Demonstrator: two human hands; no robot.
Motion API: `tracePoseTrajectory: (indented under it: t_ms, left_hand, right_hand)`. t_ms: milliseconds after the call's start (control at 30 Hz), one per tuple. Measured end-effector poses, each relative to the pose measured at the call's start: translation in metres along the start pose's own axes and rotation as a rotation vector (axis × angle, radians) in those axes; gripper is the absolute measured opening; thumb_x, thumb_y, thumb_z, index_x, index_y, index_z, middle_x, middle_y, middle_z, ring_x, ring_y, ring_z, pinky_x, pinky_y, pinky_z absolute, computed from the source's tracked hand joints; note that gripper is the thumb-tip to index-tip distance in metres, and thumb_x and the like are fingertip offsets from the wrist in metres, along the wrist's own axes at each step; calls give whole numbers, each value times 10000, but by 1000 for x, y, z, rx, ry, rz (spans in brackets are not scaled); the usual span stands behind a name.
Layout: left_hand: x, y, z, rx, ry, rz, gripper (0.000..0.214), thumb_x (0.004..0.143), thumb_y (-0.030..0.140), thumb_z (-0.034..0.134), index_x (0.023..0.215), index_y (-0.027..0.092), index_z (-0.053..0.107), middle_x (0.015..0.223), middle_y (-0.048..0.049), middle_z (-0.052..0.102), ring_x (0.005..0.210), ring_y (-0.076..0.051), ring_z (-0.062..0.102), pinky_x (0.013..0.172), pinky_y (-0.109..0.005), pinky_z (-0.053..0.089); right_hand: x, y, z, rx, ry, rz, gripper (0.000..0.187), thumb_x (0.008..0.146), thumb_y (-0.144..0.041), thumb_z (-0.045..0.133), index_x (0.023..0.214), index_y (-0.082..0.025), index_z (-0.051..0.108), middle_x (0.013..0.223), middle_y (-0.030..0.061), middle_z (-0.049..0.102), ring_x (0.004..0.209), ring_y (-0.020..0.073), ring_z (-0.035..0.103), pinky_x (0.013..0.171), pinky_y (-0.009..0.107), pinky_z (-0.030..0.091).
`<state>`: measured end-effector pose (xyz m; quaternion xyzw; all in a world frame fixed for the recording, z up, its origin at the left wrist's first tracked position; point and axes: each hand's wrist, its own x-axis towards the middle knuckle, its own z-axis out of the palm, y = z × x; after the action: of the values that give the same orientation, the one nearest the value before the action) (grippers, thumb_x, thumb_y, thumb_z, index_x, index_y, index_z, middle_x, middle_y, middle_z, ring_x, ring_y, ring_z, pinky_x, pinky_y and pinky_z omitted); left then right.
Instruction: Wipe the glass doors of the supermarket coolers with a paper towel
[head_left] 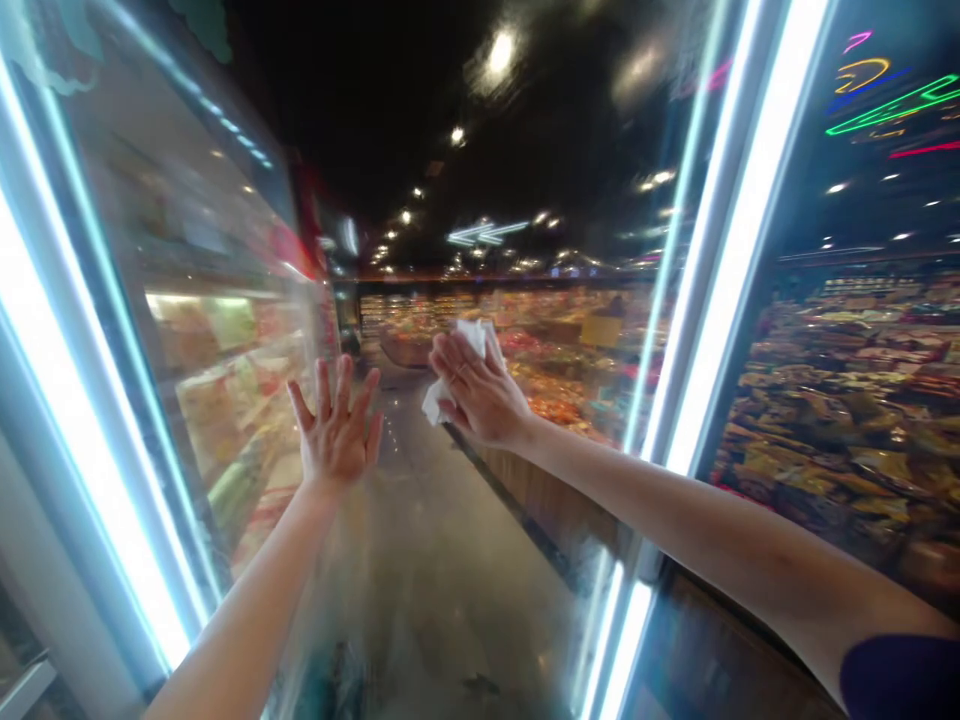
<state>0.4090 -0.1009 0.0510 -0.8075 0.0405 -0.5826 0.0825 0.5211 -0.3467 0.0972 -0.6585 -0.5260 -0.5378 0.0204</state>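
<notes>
My left hand (335,430) is raised with its palm forward and fingers spread, laid against what looks like a clear glass pane (420,600). It holds nothing. To the right of it, my right hand (484,400) presses a crumpled white tissue (477,335) flat to the same pane. White edges of the tissue stick out above the fingers and below the thumb side; the rest is hidden under the palm. A ring shows on one finger of this hand.
Bright white light strips run along the frame on the left (82,430) and right (735,260). Beyond the glass, blurred shelves of goods (255,390) line the left of a floor aisle (450,540). Heaped packaged goods (832,400) fill the right side.
</notes>
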Motion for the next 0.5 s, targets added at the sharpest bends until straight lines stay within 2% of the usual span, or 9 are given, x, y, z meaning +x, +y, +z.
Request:
tracePoseTrajectory:
  t_ms: [100, 133, 167, 233, 300, 333, 367, 433, 500]
  left_hand:
    - [-50, 6, 13, -20, -91, 74, 573, 966, 356, 530, 1532, 357, 439, 1653, -61, 352, 1593, -317, 70, 1260, -692, -62]
    - [-65, 7, 17, -24, -113, 94, 540, 963, 348, 535, 1500, 369, 486, 1622, -52, 411, 1590, -305, 108, 1267, -678, -50]
    - [-78, 8, 20, -25, -129, 106, 518, 961, 339, 537, 1477, 377, 515, 1598, -46, 449, 1586, -296, 134, 1273, -666, -39]
    - [-95, 7, 24, -23, -149, 110, 512, 960, 323, 536, 1469, 377, 524, 1584, -50, 466, 1580, -293, 153, 1274, -661, -28]
    - [-100, 6, 26, -22, -164, 102, 526, 959, 315, 537, 1481, 378, 506, 1592, -56, 449, 1577, -302, 154, 1267, -673, -27]
    - [-100, 5, 27, -23, -170, 99, 533, 961, 313, 536, 1488, 380, 494, 1599, -57, 438, 1575, -308, 154, 1262, -682, -29]
    - [-99, 5, 27, -25, -176, 95, 540, 962, 312, 533, 1495, 383, 482, 1604, -57, 428, 1574, -313, 155, 1258, -689, -32]
    - [-97, 4, 28, -29, -185, 90, 553, 965, 313, 530, 1509, 388, 458, 1615, -57, 406, 1573, -316, 154, 1256, -690, -38]
    - [-96, 4, 29, -30, -189, 86, 564, 966, 313, 530, 1518, 385, 443, 1622, -60, 391, 1574, -316, 151, 1257, -683, -45]
  right_hand:
    - [-27, -15, 13, 103, -137, -293, 639, 1029, -311, 491, 1618, -152, 300, 1627, 134, 414, 1560, 238, 306, 1294, 544, 240]
    - [-34, -16, 15, 116, -170, -337, 611, 1033, -303, 484, 1607, -163, 332, 1613, 120, 442, 1545, 220, 342, 1294, 514, 257]
    - [-37, -14, 15, 113, -185, -331, 594, 1037, -307, 477, 1599, -164, 351, 1609, 118, 449, 1539, 217, 354, 1294, 510, 258]
    - [-37, -5, 10, 62, -144, -179, 606, 1043, -334, 468, 1603, -143, 335, 1630, 146, 402, 1559, 254, 311, 1290, 577, 222]
    - [-33, 2, 7, -6, -47, 38, 657, 1042, -350, 466, 1617, -97, 276, 1660, 196, 312, 1588, 313, 211, 1267, 674, 165]
    - [-34, 1, 8, -26, -10, 108, 680, 1039, -351, 470, 1619, -73, 253, 1666, 217, 280, 1594, 335, 170, 1255, 705, 146]
    - [-37, -4, 12, -23, 5, 118, 690, 1036, -347, 474, 1618, -56, 245, 1663, 234, 275, 1596, 346, 155, 1248, 719, 141]
    - [-51, -22, 25, 40, -34, -25, 661, 1030, -333, 486, 1610, -81, 293, 1639, 215, 348, 1583, 311, 227, 1267, 663, 190]
    - [-67, -44, 40, 117, -103, -222, 595, 1023, -330, 507, 1582, -165, 389, 1599, 132, 458, 1534, 215, 364, 1287, 509, 274]
